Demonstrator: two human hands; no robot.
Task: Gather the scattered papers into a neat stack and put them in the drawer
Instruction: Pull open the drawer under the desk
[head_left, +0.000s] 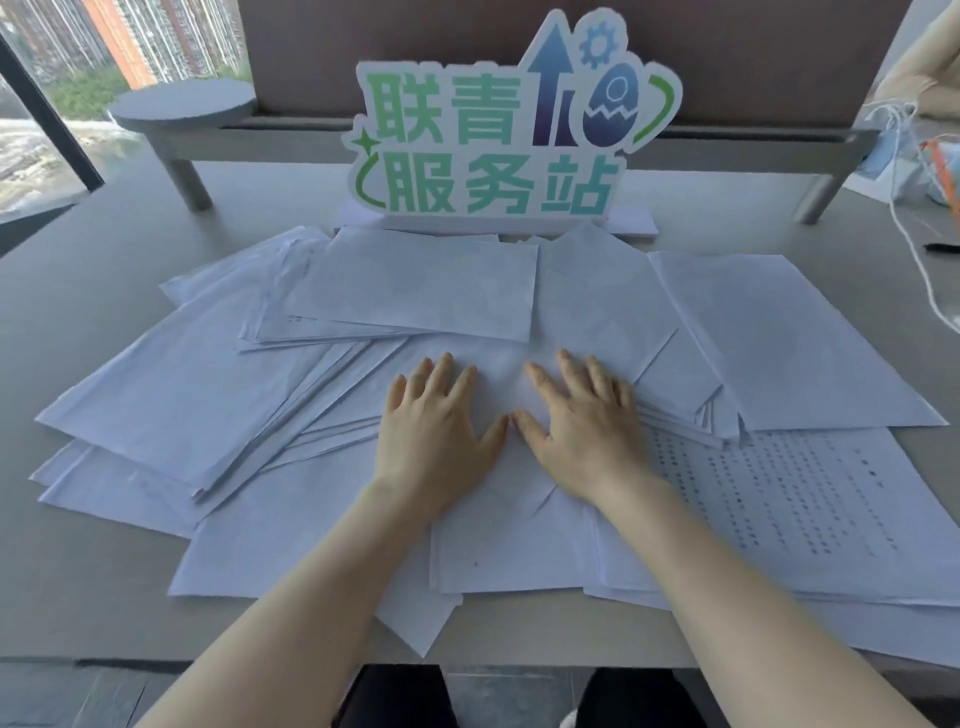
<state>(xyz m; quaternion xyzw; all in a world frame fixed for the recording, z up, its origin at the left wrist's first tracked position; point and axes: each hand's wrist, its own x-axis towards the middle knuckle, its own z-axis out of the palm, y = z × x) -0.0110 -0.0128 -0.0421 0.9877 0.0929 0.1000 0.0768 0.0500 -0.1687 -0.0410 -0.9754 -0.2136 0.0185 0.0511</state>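
**A:** What do you see, biggest thing first?

**B:** I see the gray table (78, 571). It fills most of my view. Its near edge is at 6 o'clock, right by my legs. Next biggest is the mess of white papers (208, 395). They are spread all over the middle of the table, from 9 o'clock to 3 o'clock. Some hang a bit past the near edge at 5 o'clock.

**A:** Which way do the papers point?

**B:** All ways. The pile at 9 o'clock slants up to the right. One sheet at 12 o'clock lies sideways. A printed sheet (789, 493) lies at 4 o'clock.

**A:** What else?

**B:** A sign (498, 145) with green letters stands at 12 o'clock, just behind the papers. A white cord (914, 249) is at 2 o'clock.

**A:** And my hands?

**B:** My left hand (436, 426) and my right hand (582, 421) lie flat on the papers in the middle. The fingers are straight and spread. They hold nothing. The thumbs almost touch.

**A:** What next?

**B:** I think the hands must go out wide, left hand to 9 o'clock and right hand to 3 o'clock, then sweep in. There is bare table at 8 o'clock. I can't see the drawer.
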